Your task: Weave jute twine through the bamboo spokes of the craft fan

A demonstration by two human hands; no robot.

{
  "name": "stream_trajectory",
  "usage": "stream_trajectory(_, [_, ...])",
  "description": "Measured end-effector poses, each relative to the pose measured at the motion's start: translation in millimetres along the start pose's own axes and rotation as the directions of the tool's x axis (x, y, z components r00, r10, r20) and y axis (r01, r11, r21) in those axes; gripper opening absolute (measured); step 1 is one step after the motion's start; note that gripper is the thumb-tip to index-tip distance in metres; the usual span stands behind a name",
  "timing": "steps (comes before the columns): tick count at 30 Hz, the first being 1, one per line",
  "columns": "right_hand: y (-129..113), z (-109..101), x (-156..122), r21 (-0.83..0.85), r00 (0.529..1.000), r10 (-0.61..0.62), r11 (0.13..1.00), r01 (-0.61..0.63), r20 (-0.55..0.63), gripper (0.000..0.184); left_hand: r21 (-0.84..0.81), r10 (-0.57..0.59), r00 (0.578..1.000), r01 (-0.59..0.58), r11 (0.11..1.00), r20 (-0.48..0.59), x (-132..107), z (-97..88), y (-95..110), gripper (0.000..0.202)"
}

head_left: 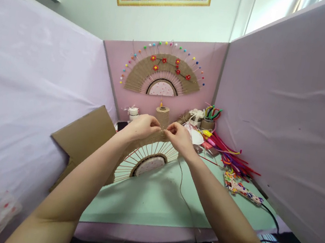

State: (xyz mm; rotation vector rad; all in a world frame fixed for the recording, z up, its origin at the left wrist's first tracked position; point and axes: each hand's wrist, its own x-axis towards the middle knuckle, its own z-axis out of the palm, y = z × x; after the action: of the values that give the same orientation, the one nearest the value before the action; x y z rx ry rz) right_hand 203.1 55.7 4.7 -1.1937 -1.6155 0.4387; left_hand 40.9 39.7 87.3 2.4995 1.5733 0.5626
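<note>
A half-round fan frame (151,166) with thin spokes, a brown woven outer band and a pale dotted half-disc stands tilted over the table. At the top edge of its band, my left hand (145,127) is closed in a pinch. Just to the right, my right hand (179,137) pinches too, its fingertips almost meeting the left ones. Between them a thin strand of twine seems to be held, though it is very small here. Loose twine (181,187) runs from the fan's right side down over the table's front edge. My hands and forearms hide part of the band.
A finished-looking fan (166,66) with red flowers hangs on the back panel. Behind my hands stands a twine spool (162,115). Pipe cleaners (233,157) and a patterned glue gun (242,190) with a cord lie at right. Cardboard (87,136) leans at left.
</note>
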Motion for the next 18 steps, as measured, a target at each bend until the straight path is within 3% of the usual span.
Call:
stream_trajectory(7, [6, -6, 3, -0.009, 1.000, -0.018, 1.000, 0.018, -0.004, 0.008, 0.066, 0.041, 0.999, -0.044, 0.997, 0.034, 24, 10.0, -2, 0.022])
stream_trajectory(13, [21, -36, 18, -0.143, 0.978, -0.210, 0.967, 0.210, 0.020, 0.006, 0.099, 0.020, 0.999, -0.023, 0.995, 0.026, 22, 9.0, -3, 0.022])
stream_trajectory(18, [20, -39, 35, -0.202, 0.979, -0.203, 0.960, 0.196, -0.012, 0.008, 0.084, 0.014, 0.999, -0.017, 0.996, 0.036, 19, 7.5, 3, 0.022])
